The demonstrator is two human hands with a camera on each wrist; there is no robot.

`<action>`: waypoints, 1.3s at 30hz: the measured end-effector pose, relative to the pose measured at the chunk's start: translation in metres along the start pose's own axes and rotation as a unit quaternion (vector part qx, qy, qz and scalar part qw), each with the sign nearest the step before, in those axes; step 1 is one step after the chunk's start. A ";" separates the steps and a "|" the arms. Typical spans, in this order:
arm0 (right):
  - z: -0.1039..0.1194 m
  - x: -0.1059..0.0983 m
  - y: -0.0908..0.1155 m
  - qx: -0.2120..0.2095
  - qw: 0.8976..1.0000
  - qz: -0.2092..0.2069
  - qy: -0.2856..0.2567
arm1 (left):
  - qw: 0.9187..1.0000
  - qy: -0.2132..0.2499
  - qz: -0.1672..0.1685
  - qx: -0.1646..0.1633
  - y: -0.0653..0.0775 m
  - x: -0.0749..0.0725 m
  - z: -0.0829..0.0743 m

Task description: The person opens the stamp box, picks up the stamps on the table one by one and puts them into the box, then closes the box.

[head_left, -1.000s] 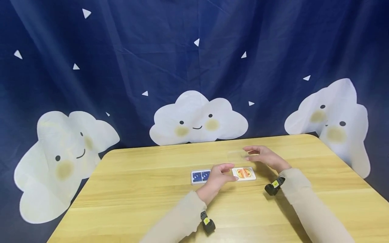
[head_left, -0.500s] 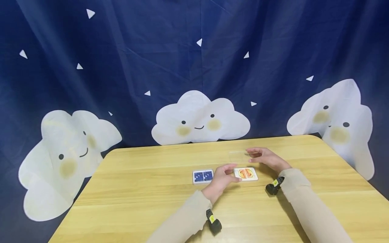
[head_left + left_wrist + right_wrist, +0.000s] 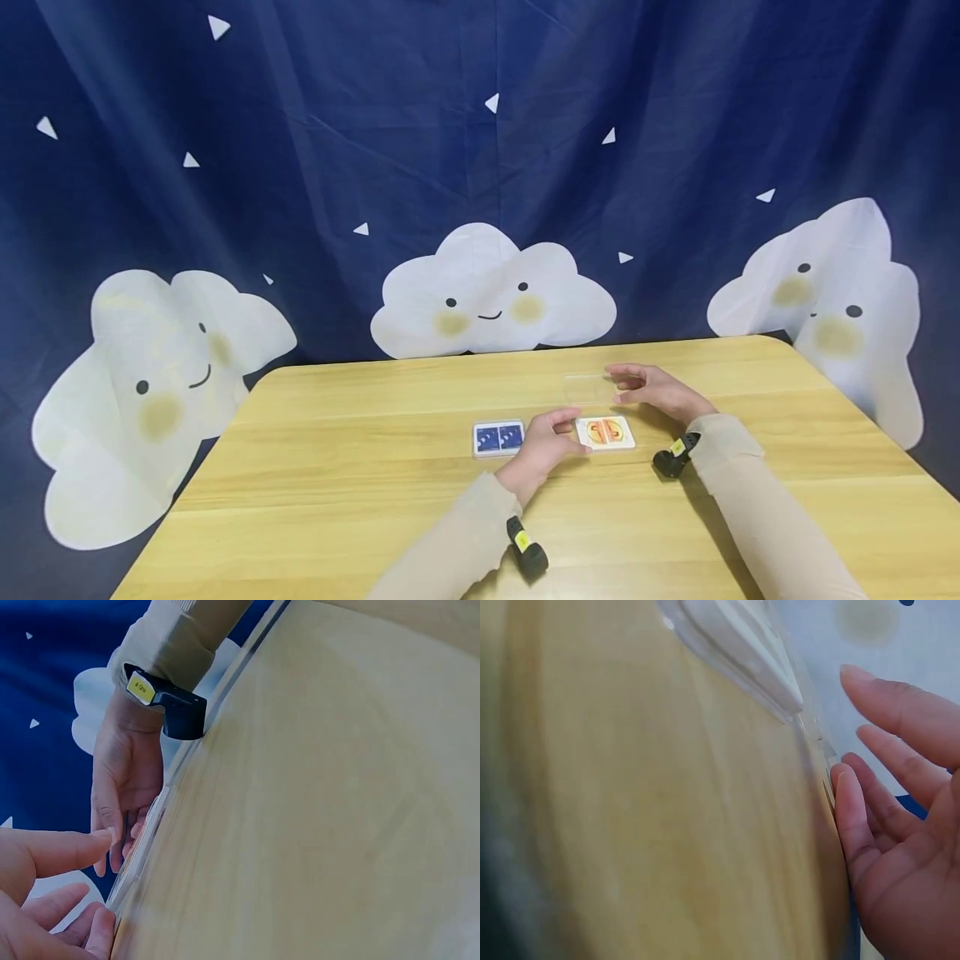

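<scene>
A white card (image 3: pixel 604 432) with a round orange picture lies on top of a small stack on the table. At its left end is my left hand (image 3: pixel 546 447), thumb and fingers spread near the two left corners. Behind the stack lies a thin clear plastic lid (image 3: pixel 583 388). My right hand (image 3: pixel 660 392) is beside the lid's right end; in the right wrist view the thumb stands apart and the lower fingers (image 3: pixel 851 806) are close to the clear edge. The left wrist view shows left fingertips (image 3: pixel 101 930) low at a clear edge.
Left of my left hand, a clear case (image 3: pixel 497 438) of cards with dark blue moon backs lies flat. All rest on a light wood table (image 3: pixel 337 483) before a navy curtain (image 3: pixel 420 150) with white clouds.
Both hands stay almost in place around the card stack and the clear lid. The view shifts slightly.
</scene>
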State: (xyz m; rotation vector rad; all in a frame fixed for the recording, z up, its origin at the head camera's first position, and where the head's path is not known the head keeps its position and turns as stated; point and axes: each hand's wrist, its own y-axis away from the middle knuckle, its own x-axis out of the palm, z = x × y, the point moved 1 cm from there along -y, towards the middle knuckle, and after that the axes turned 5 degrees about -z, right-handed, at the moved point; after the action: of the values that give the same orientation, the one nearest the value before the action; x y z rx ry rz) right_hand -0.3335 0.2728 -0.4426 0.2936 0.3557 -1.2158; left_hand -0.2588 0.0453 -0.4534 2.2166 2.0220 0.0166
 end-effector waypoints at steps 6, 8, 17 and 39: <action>-0.002 0.001 -0.005 0.008 1.000 0.000 0.021 | 1.000 -0.003 0.003 0.008 0.000 -0.001 0.000; -0.002 0.001 -0.006 0.007 1.000 -0.003 0.031 | 1.000 -0.002 0.005 0.007 0.001 -0.002 0.000; -0.003 0.005 -0.007 0.012 0.999 -0.008 0.038 | 1.000 -0.003 0.011 0.010 0.003 -0.002 0.001; 0.006 0.007 -0.009 -0.010 0.995 -0.014 0.093 | 1.000 -0.013 0.011 0.003 0.000 -0.003 0.000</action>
State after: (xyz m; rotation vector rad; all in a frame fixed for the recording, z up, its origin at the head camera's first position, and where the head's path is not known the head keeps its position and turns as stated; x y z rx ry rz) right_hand -0.3388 0.2612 -0.4401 0.3868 0.5356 -1.2145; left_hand -0.2595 0.0421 -0.4531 2.2298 1.9874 -0.0164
